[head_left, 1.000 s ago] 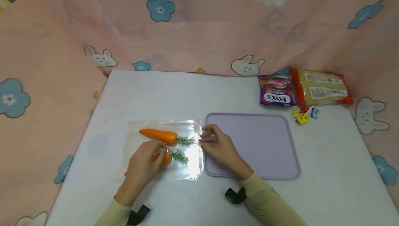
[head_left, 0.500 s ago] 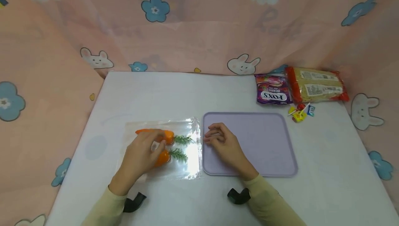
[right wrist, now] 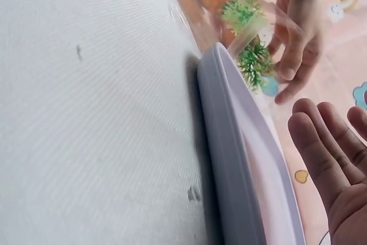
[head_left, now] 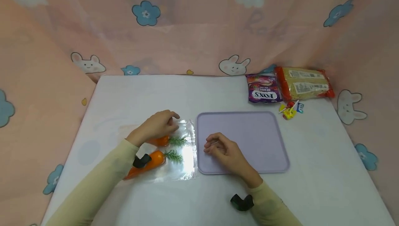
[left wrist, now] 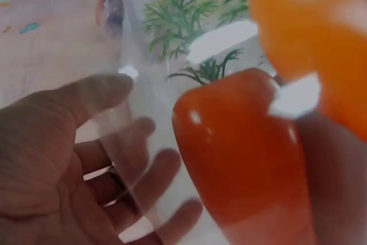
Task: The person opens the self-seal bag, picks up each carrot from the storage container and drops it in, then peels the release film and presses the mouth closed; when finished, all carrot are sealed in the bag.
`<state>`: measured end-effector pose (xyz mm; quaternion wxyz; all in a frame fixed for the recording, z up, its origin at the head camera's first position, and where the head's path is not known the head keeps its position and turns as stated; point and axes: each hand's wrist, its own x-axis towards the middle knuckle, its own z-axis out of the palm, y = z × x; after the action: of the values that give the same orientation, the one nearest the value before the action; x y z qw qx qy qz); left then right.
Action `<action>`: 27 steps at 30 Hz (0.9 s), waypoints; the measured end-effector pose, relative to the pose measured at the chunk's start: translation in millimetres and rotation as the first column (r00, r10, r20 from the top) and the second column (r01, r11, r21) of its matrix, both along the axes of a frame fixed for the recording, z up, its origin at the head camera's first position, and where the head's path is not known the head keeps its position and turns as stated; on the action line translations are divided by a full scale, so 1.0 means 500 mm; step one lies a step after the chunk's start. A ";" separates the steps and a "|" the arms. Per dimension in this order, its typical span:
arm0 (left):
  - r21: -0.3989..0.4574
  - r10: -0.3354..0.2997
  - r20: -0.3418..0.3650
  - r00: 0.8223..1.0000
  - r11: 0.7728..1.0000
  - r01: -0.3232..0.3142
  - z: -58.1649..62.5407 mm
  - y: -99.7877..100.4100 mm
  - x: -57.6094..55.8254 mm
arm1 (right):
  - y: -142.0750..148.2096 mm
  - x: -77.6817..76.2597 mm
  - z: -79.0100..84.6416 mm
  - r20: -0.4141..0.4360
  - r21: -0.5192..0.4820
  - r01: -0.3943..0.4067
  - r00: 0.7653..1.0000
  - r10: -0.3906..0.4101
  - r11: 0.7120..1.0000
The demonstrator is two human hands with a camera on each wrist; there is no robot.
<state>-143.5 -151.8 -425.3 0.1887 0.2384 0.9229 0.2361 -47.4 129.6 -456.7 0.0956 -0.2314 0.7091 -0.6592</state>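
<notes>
A clear plastic bag (head_left: 189,163) lies flat on the table with two orange carrots in it. The upper carrot (head_left: 160,141) is partly covered by my left hand (head_left: 159,124), which hovers at the bag's far side with loosely bent fingers and nothing between them. A black wrist piece and sleeve overlap the lower carrot (head_left: 157,158); both carrots have green tops. In the left wrist view, the fingers (left wrist: 163,173) show spread behind the clear film, beside a carrot (left wrist: 246,153). My right hand (head_left: 229,155) is held over the left part of a lilac tray (head_left: 258,136), fingers relaxed, holding nothing.
At the back right stand a purple FOX'S candy bag (head_left: 264,89) and a red-and-yellow packet (head_left: 305,83). Several small wrapped candies (head_left: 290,111) lie in front of them. A pink patterned curtain (head_left: 187,39) surrounds the white table (head_left: 212,198).
My left hand has moved from the lower carrot up to the bag's far side, uncovering the lower carrot's head. The right hand has drawn off the bag's edge over the tray. The head view has shifted.
</notes>
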 end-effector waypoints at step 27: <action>0.718 0.307 -0.424 0.852 0.688 0.109 0.303 -0.018 0.193 | -0.057 -0.009 0.116 -0.403 -0.135 -0.063 0.915 0.003 0.989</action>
<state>-46.8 -160.9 -273.7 -0.1861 0.2944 0.7828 0.5157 -51.8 101.1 -398.9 -0.0580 -0.3803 0.6598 -0.6455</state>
